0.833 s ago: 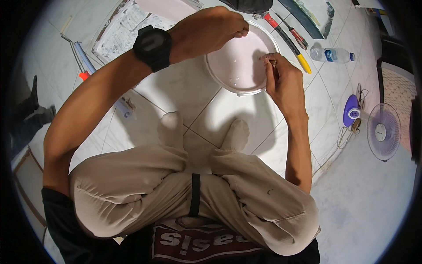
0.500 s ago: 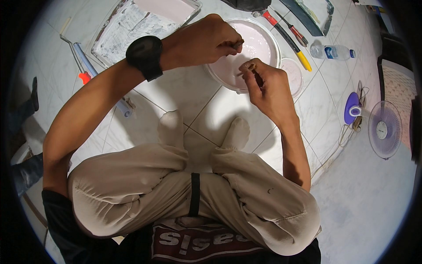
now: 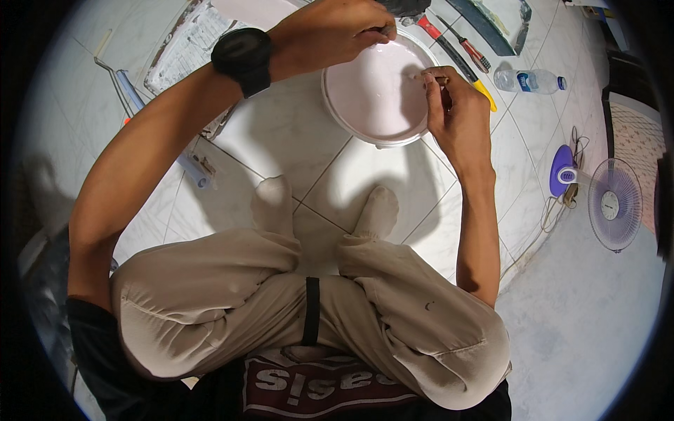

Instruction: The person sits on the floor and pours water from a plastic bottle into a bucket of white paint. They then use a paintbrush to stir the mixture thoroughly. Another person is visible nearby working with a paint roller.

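A round white bucket (image 3: 382, 144) of pale pink paint (image 3: 365, 91) stands on the tiles in front of my feet. Over its far left rim, my left hand (image 3: 351, 29) is closed, with the thumb and fingers pinched at a small dark bit that I cannot make out. Above the right rim, my right hand (image 3: 460, 105) is also pinched closed around something small and brownish, too small to name. The two hands are apart, with the paint surface showing between them. A black watch (image 3: 242, 55) is on my left wrist.
Left of the bucket lies a paint tray (image 3: 184, 56) smeared white, partly behind my left arm, with a blue-handled paint roller (image 3: 193, 168). To the right are a red-and-yellow-handled tool (image 3: 449, 52), a screwdriver (image 3: 475, 56), a water bottle (image 3: 530, 81) and a purple fan (image 3: 609, 205).
My left hand has moved away toward the bucket's far rim. My right hand has shifted right and slightly farther out, widening the gap between them. Dark-clothed legs at the far left have moved.
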Demonstrator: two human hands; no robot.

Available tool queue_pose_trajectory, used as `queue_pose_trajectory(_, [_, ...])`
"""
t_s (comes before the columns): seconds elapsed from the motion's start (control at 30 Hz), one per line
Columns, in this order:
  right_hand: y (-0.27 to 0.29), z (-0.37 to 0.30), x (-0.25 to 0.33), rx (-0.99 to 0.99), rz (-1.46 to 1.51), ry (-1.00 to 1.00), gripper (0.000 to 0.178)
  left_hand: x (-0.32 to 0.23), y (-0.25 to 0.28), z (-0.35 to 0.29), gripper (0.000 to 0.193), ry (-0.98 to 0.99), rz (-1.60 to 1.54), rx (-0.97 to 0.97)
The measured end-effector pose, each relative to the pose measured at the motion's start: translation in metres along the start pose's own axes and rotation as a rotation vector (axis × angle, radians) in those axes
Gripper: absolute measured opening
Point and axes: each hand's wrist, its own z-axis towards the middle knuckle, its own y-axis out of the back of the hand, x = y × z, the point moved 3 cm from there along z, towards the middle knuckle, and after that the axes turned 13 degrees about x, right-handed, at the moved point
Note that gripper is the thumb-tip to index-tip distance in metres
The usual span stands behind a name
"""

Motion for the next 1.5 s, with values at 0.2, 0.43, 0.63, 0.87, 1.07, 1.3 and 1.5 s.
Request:
queue_pose_trajectory(0.2, [-0.009,-0.014,0.002,0.072,-0.043,0.026,0.011,0.002,-0.008,-0.007,0.011,0.008,-0.015,0.123])
queue_pose_trajectory(0.43, [-0.026,-0.016,0.024,0.188,0.165,0.050,0.011,-0.003,-0.024,-0.017,0.011,0.080,-0.050,0.142])
queue_pose_trajectory(0.63, [-0.043,-0.008,0.015,0.054,0.326,0.076,0.015,-0.001,-0.024,0.000,0.011,0.136,-0.285,0.061])
queue_pose_trajectory(0.87, [-0.022,-0.004,0.005,-0.020,0.077,0.069,0.016,0.000,-0.018,0.005,0.013,-0.019,-0.022,-0.063])
queue_pose_trajectory(1.07, [-0.004,-0.014,0.001,0.061,-0.041,-0.067,0.011,0.013,-0.011,-0.001,0.010,0.055,0.061,0.063])
queue_pose_trajectory(1.3, [-0.030,-0.016,0.020,0.151,0.198,0.029,0.010,0.007,-0.016,-0.005,0.011,0.001,-0.065,0.089])
queue_pose_trajectory(1.5, [-0.043,0.000,0.015,0.017,0.247,0.113,0.012,0.006,-0.017,0.007,0.012,0.100,-0.060,0.105])
